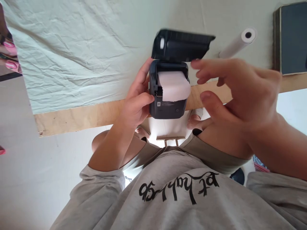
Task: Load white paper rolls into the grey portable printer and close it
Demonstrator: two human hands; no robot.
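Observation:
A small dark portable thermal printer [168,110] is held over the table's front edge. Its black lid [183,46] stands raised at the far side. White paper [175,86] comes out of the compartment and curls over the printer's front; the roll inside is largely hidden. My left hand [137,102] grips the printer's left side, thumb in front and fingers behind. To the right of the printer, my right hand [244,92] hovers with its thumb and fingers apart, holding nothing. Its fingertips come close to the lid's lower right edge; whether they touch it I cannot tell.
A pale green cloth [79,57] covers the table, whose bare wooden edge [76,119] runs along the front. A white paper roll [238,43] lies at the right back, near a dark flat box [294,38]. Another person's feet in pink-strapped footwear [11,56] show at far left.

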